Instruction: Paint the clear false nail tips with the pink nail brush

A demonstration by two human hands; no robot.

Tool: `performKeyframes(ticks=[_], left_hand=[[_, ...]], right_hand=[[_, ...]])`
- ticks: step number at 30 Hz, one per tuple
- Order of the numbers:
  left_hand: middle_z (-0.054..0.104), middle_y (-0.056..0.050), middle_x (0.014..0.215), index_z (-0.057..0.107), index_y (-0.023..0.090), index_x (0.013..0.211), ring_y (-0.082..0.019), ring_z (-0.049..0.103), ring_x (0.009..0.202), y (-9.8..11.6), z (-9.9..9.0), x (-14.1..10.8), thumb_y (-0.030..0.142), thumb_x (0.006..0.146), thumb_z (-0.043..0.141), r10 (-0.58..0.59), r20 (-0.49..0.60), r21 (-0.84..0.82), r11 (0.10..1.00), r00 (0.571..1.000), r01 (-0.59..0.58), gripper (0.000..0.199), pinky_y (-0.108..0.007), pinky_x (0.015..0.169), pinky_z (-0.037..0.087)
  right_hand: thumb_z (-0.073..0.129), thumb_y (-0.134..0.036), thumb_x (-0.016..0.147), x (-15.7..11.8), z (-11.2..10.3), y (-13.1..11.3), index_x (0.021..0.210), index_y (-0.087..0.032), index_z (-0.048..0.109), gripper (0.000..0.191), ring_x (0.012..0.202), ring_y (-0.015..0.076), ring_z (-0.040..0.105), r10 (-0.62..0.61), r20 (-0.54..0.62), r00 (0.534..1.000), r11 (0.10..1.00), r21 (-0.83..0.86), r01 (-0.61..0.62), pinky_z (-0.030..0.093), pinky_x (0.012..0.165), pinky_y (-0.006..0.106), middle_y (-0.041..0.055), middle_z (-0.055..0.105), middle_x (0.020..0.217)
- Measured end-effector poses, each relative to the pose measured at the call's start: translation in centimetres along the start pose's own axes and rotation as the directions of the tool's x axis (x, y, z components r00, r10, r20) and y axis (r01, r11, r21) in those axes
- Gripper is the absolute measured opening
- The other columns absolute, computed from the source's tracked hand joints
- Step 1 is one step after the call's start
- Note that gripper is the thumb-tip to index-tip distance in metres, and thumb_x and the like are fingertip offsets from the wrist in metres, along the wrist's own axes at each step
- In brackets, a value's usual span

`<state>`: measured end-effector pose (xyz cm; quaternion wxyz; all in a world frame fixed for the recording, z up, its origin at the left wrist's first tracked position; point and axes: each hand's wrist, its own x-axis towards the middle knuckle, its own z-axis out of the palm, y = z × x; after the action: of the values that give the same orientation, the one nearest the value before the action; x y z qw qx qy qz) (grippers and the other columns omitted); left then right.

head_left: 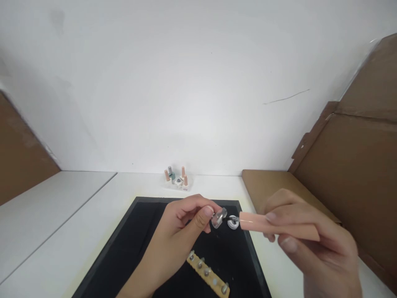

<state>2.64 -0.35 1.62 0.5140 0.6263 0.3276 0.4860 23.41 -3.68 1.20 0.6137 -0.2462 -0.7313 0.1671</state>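
My left hand (pixel 186 225) pinches a clear, glossy nail tip (pixel 219 217) between thumb and fingers, above a black mat (pixel 133 244). From the right, my right hand (pixel 313 236) holds the long pink cap (pixel 263 224) of a brush nearly level. The dark brush (pixel 231 218) points left, its end at the nail tip; whether they touch is hard to tell. Below and behind the brush, a small round white container (pixel 233 222) sits on the mat. A yellowish strip (pixel 199 271) with several small holders lies nearer, right of my left wrist.
At the back of the white table (pixel 77 223), a clear tray (pixel 189 187) holds several small bottles with pink or grey caps. Cardboard (pixel 266 186) lies at the back right, and brown cardboard panels stand at both sides.
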Motion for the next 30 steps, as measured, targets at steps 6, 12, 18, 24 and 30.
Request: performKeyframes(ticks=[6,12,18,24,30], left_hand=[[0.069,0.001,0.065,0.080,0.021,0.078,-0.011,0.057,0.058,-0.3,0.0,0.1,0.031,0.087,0.071,-0.025,0.000,-0.021,0.999,1.000,0.025,0.016,-0.020,0.059,0.049],[0.069,0.000,0.064,0.079,0.020,0.076,-0.013,0.057,0.058,-0.2,0.2,-0.1,0.033,0.088,0.070,-0.021,-0.010,-0.011,1.000,1.000,0.021,0.019,-0.022,0.058,0.050],[0.070,-0.001,0.065,0.080,0.021,0.077,-0.011,0.057,0.058,-0.5,0.0,-0.1,0.033,0.088,0.071,-0.030,0.000,-0.023,0.999,1.000,0.030,0.019,-0.020,0.058,0.050],[0.072,0.000,0.068,0.081,0.023,0.079,-0.011,0.060,0.060,-0.8,-0.2,0.1,0.032,0.091,0.068,-0.029,-0.001,-0.020,0.999,1.000,0.029,0.020,-0.018,0.059,0.050],[0.072,0.001,0.066,0.080,0.023,0.076,-0.011,0.060,0.060,-0.3,0.0,0.4,0.030,0.089,0.070,-0.033,-0.009,-0.029,0.999,0.999,0.033,0.017,-0.017,0.059,0.049]], right_hand=[[0.062,-0.032,0.094,-0.1,0.0,-0.2,0.104,-0.028,0.070,0.013,0.063,0.0161,0.055,-0.005,0.005,1.000,1.000,-0.012,0.005,0.042,0.052,0.029,0.0009,0.062,0.074],[0.061,-0.028,0.095,0.3,0.3,-0.5,0.105,-0.027,0.069,0.013,0.066,0.0151,0.057,-0.019,0.057,0.998,0.999,-0.033,0.020,0.044,0.052,0.027,0.0009,0.062,0.076],[0.064,-0.025,0.094,-0.2,-0.5,0.1,0.108,-0.027,0.071,0.016,0.066,0.0166,0.056,-0.010,-0.018,1.000,0.999,-0.049,0.010,0.045,0.054,0.030,0.0017,0.062,0.076],[0.062,-0.033,0.095,-0.3,-0.1,-0.5,0.104,-0.027,0.070,0.013,0.062,0.0152,0.055,-0.013,0.003,1.000,0.999,-0.035,0.013,0.042,0.051,0.029,-0.0002,0.059,0.071],[0.061,-0.030,0.095,-0.1,0.5,-0.7,0.104,-0.027,0.069,0.012,0.064,0.0157,0.057,-0.004,0.050,0.999,1.000,-0.029,0.005,0.043,0.051,0.028,0.0010,0.060,0.075]])
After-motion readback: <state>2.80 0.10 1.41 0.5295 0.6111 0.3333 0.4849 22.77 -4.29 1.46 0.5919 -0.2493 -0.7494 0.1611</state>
